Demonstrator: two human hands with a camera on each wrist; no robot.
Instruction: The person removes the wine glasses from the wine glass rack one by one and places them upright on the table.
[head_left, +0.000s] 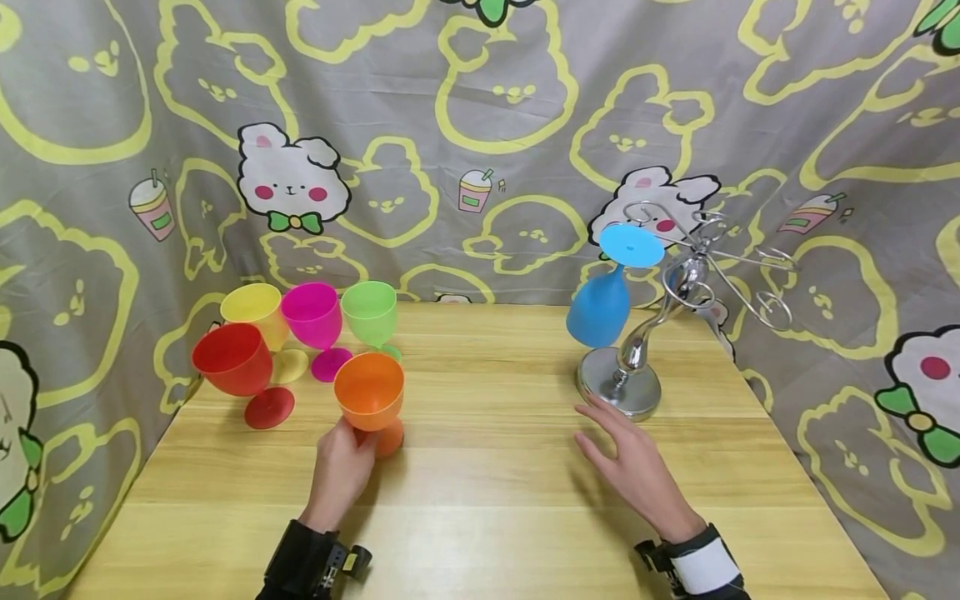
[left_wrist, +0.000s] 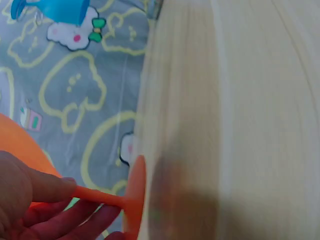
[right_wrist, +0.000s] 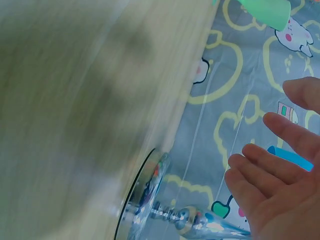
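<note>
My left hand [head_left: 341, 471] pinches an orange plastic goblet [head_left: 369, 387] by its stem, bowl facing up. In the left wrist view, thumb and fingers [left_wrist: 52, 187] close around the thin stem, and the goblet's round foot [left_wrist: 134, 200] is close over the tabletop. On the right, a blue goblet [head_left: 602, 308] hangs upside down from a chrome stemware rack [head_left: 637, 342] with curled wire arms. My right hand [head_left: 633, 462] hovers in front of the rack's round base, fingers extended and holding nothing. The right wrist view shows its palm [right_wrist: 285, 205] beside the rack's post [right_wrist: 200, 222].
At the left stand a red goblet [head_left: 234, 360], a yellow goblet [head_left: 255, 310], a magenta goblet [head_left: 313, 315] and a light green goblet [head_left: 370, 312], all upright and close together. A patterned grey curtain [head_left: 405, 100] encloses the wooden table [head_left: 480, 500] at the back and sides.
</note>
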